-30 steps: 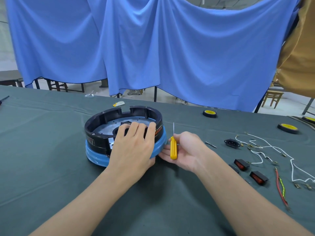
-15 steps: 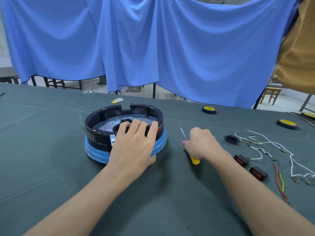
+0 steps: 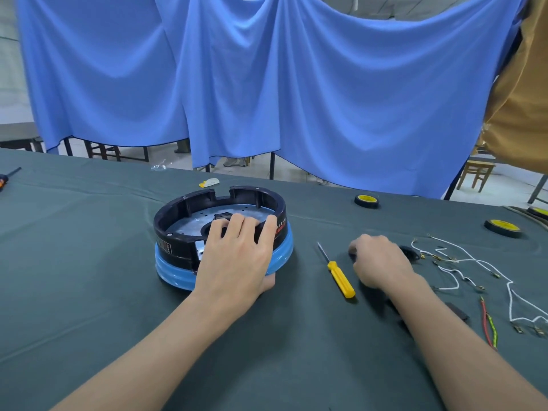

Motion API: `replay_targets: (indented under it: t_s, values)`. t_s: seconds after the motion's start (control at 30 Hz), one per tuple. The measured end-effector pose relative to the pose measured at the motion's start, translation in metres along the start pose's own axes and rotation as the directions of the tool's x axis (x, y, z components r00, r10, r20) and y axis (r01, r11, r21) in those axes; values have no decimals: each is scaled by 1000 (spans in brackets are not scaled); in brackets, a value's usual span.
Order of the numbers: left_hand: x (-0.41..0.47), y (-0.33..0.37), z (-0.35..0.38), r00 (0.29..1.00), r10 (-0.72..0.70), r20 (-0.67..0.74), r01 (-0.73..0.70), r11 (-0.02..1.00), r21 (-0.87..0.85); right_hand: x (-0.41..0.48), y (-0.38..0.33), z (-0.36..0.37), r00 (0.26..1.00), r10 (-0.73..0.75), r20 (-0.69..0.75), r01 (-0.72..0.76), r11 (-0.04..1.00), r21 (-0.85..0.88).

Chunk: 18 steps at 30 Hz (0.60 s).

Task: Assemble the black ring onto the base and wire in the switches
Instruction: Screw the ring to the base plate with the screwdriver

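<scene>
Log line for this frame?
left hand: grips black ring on blue base | right hand: by black socket, grasp unclear | yellow screwdriver: lying on table

The table (image 3: pixel 74 277) lies bare across the left and lower middle of the frame. At centre the black ring (image 3: pixel 178 215) on its blue base (image 3: pixel 172 271) stands in the way, the left hand (image 3: pixel 234 262) gripping its near rim. A screwdriver (image 3: pixel 341 277) lies between that base and the right hand (image 3: pixel 379 262); wires (image 3: pixel 453 262) clutter the right side.
</scene>
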State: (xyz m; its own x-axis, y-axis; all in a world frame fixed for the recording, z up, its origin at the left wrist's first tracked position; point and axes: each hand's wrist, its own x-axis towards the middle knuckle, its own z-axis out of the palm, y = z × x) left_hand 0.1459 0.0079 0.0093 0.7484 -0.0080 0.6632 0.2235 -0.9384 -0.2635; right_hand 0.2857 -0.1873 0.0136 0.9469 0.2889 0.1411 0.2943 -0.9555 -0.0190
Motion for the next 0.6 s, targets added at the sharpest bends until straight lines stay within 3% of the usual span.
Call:
replay_targets:
  t_s: [0.13, 0.3, 0.4, 0.5, 0.6]
  values:
    - [5, -4, -5, 997, -66, -39, 65, 998, -26, -3, -1, -1, 997, 58, -52, -56, 997, 46]
    - [21, -16, -21, 969, -208, -133, 194, 975, -108, -9, -6, -5, 997, 77, -27, -75, 995, 62]
    - [33, -22, -36, 946, -302, -121, 275, 941, -198, -13, -5, -12, 995, 97, -21, -93, 988, 121]
    - [41, -27, -51, 920, -386, -61, 345, 875, -341, -16, -6, -27, 995, 97, -13, -89, 957, 276]
    - [48, -33, -67, 858, -514, 16, 444, 723, -529, -19, -11, -51, 999, 17, -27, -1, 863, 505]
